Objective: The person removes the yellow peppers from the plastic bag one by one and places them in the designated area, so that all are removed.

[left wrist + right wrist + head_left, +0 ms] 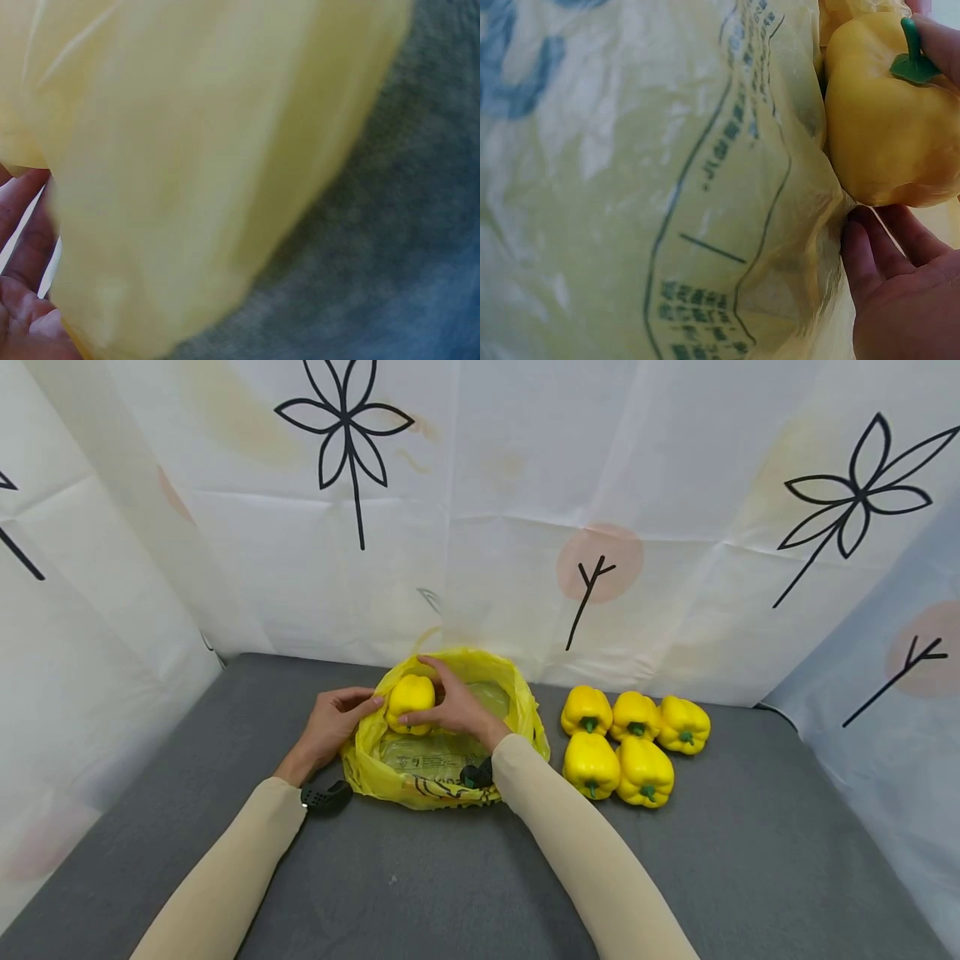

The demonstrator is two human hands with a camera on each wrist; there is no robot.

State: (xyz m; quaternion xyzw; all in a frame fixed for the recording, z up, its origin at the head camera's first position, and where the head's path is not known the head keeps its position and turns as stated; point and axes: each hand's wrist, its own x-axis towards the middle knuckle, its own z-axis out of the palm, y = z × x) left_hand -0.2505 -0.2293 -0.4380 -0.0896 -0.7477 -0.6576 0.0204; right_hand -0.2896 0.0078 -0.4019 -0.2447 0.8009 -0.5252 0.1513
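A yellow plastic bag [442, 799] lies on the table with its mouth spread wide, dark print showing on its wall. At its left rim, my left hand [327, 727] pinches the plastic; in the left wrist view the bag hides part of that hand's fingers [34, 244]. Inside the mouth, by the left wall, my right hand [459, 706] holds a yellow bell pepper [409, 697] between thumb and fingers. The right wrist view shows this bell pepper [892, 120] with its green stem beside the thumb, fingers [862, 255] on its other side.
Several yellow bell peppers [591, 766] stand in two rows on the grey table [420, 868], right of the bag. White fabric [495, 468] with plant drawings hangs behind the table and along its sides.
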